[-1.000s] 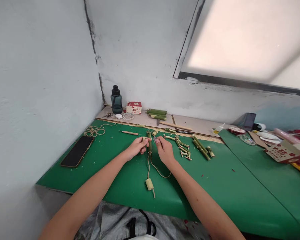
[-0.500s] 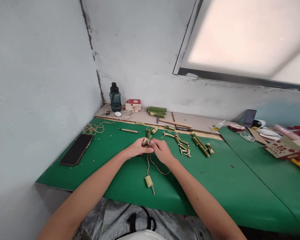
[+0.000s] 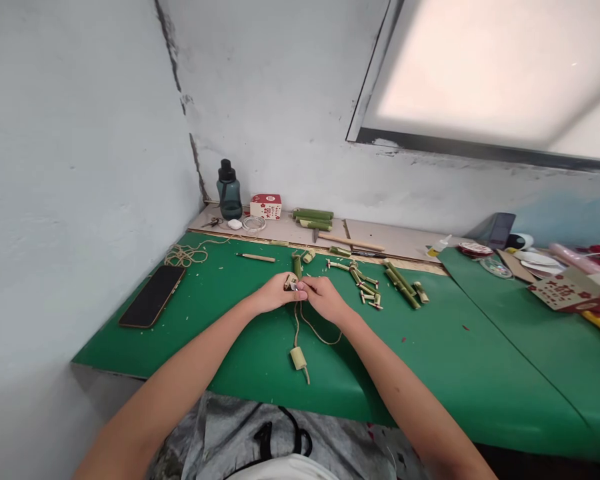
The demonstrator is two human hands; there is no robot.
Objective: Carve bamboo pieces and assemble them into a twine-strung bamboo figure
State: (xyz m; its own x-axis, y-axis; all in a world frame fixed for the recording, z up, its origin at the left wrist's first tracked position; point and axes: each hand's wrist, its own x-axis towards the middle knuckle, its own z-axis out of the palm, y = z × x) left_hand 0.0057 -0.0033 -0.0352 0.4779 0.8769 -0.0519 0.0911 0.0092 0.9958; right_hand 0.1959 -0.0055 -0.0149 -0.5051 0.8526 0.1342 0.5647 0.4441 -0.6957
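My left hand (image 3: 274,294) is closed around a short bamboo piece (image 3: 289,281), mostly covered by the fingers. Pressed against it from the other side, my right hand (image 3: 326,298) has its fingers pinched together; a small shiny bit shows between the hands, but its kind is unclear. Out from under both hands runs a thin twine (image 3: 297,325), looping to the right as well. On the twine's near end sits a pale bamboo bead (image 3: 298,359), lying on the green mat. Just beyond my fingers is a green bamboo tube (image 3: 297,267).
Behind my right hand lies a jointed bamboo figure (image 3: 364,283), with cut bamboo tubes (image 3: 400,283) to its right. A phone (image 3: 153,297) and coiled twine (image 3: 183,255) are at left. Farther back are a hammer (image 3: 350,241), a water bottle (image 3: 229,191) and a small box (image 3: 266,207).
Both hands stay together at the same place. The bamboo piece in my left hand has turned, now showing a paler face, and the shiny bit shows more plainly.
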